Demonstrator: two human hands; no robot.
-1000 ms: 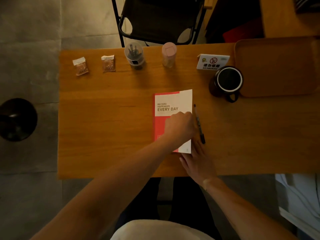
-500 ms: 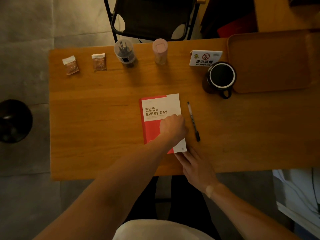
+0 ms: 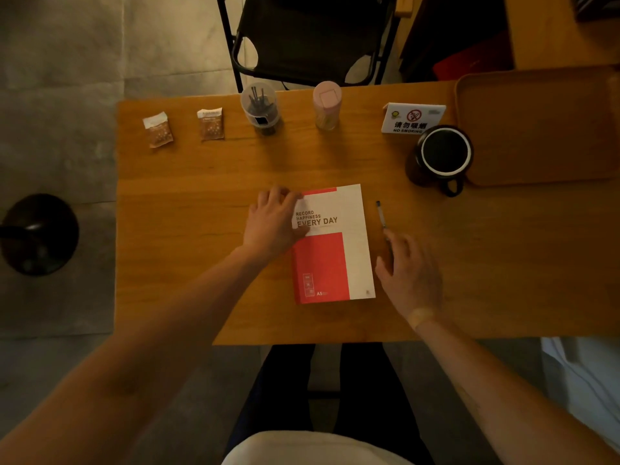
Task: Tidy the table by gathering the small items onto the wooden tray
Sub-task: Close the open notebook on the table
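While the red-and-white notebook (image 3: 333, 245) lies flat at the table's middle, we rest our left hand (image 3: 273, 223) on its upper left corner, fingers loosely spread. Just right of the notebook, our right hand (image 3: 407, 270) covers the pen's (image 3: 381, 216) near end; we cannot tell if it grips. Beyond the notebook, far right, sits the wooden tray (image 3: 543, 129).
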